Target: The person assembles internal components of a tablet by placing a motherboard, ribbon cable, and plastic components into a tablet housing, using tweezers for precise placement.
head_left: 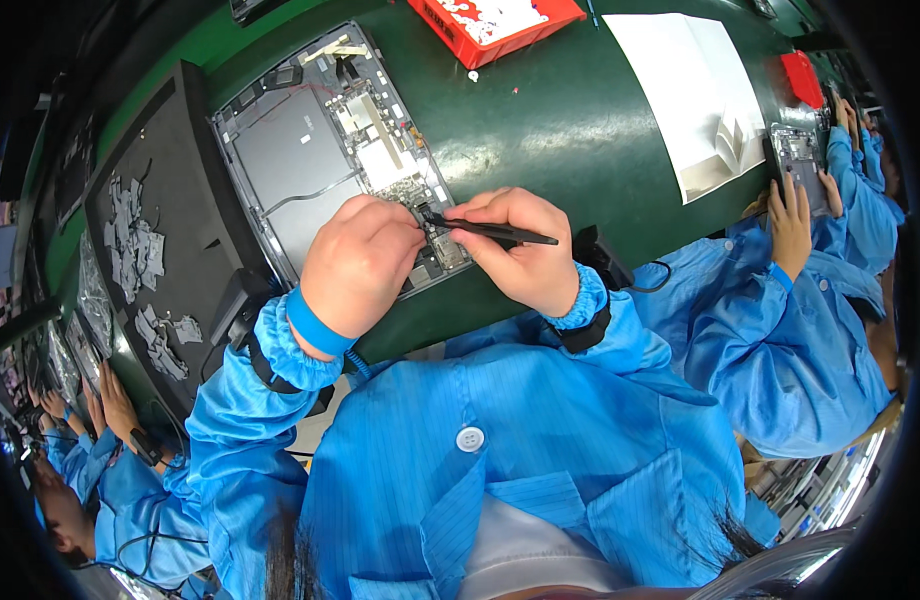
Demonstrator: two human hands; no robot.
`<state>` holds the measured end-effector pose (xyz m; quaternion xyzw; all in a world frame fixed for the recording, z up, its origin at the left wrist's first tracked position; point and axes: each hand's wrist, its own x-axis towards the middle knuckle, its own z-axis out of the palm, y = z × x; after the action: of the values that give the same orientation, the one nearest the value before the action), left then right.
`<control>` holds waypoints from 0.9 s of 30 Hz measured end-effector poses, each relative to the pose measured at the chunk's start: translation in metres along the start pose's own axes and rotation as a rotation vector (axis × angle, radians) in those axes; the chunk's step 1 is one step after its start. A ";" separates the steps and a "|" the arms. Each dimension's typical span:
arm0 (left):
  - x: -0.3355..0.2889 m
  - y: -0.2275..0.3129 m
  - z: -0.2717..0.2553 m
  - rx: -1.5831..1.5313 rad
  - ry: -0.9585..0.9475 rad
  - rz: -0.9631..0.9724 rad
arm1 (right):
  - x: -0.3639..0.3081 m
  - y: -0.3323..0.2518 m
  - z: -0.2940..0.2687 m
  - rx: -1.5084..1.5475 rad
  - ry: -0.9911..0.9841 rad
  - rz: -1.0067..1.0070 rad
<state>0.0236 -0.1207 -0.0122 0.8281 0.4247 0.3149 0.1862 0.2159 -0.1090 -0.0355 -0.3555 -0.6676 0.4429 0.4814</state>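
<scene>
An opened grey device chassis (298, 150), with a circuit board (375, 140) exposed along its right side, lies on the bench before me. Between the thumb and fingers of my right hand (525, 248) is a pair of black tweezers (500, 231), its tip down at the board's near end. My left hand (358, 265) is closed over the chassis close to that tip, fingers pinched at the board. Whatever it pinches is hidden beneath the fingertips. A thin grey cable (310, 194) runs across the chassis toward the board. A blue band (318, 325) circles my left wrist.
A dark tray (190, 240) left of the chassis carries grey torn-looking strips (135, 240). Farther off stands a red bin (500, 35) with white pieces. White paper sheets (690, 95) lie on the green bench (540, 120). Co-workers in blue sit at both sides, one's hand (788, 228) near another device.
</scene>
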 end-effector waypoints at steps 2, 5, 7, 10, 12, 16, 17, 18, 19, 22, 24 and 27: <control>-0.001 0.003 -0.001 0.030 -0.001 0.005 | 0.000 0.000 0.000 -0.003 0.004 -0.015; -0.002 0.008 -0.003 0.113 -0.045 0.112 | 0.000 -0.003 0.001 -0.005 0.015 -0.029; -0.004 0.019 -0.003 0.326 -0.104 0.168 | 0.001 -0.004 0.001 -0.002 0.021 -0.027; -0.012 0.034 0.001 0.601 -0.171 0.223 | 0.002 -0.008 -0.001 -0.053 -0.018 -0.050; -0.010 0.040 0.004 0.589 -0.151 0.174 | 0.002 -0.010 -0.002 -0.074 -0.027 -0.065; -0.010 0.034 0.006 0.476 -0.119 0.036 | 0.002 -0.008 -0.002 -0.076 -0.018 -0.076; -0.010 0.035 0.007 0.475 -0.120 0.038 | 0.001 -0.007 -0.001 -0.078 -0.019 -0.080; -0.009 0.037 0.007 0.488 -0.106 0.041 | 0.001 -0.007 -0.001 -0.080 -0.020 -0.083; -0.009 0.039 0.007 0.503 -0.092 0.042 | 0.002 -0.008 -0.002 -0.079 -0.019 -0.082; -0.013 0.041 0.011 0.616 -0.106 0.113 | 0.005 -0.010 -0.005 -0.135 -0.087 -0.133; -0.010 0.046 0.004 0.592 -0.155 0.102 | 0.005 -0.009 -0.005 -0.160 -0.112 -0.218; -0.010 0.038 0.001 0.513 -0.142 0.069 | 0.005 -0.009 -0.003 -0.132 -0.098 -0.215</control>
<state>0.0425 -0.1503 0.0056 0.8821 0.4483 0.1442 -0.0115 0.2168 -0.1066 -0.0254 -0.2905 -0.7522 0.3608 0.4686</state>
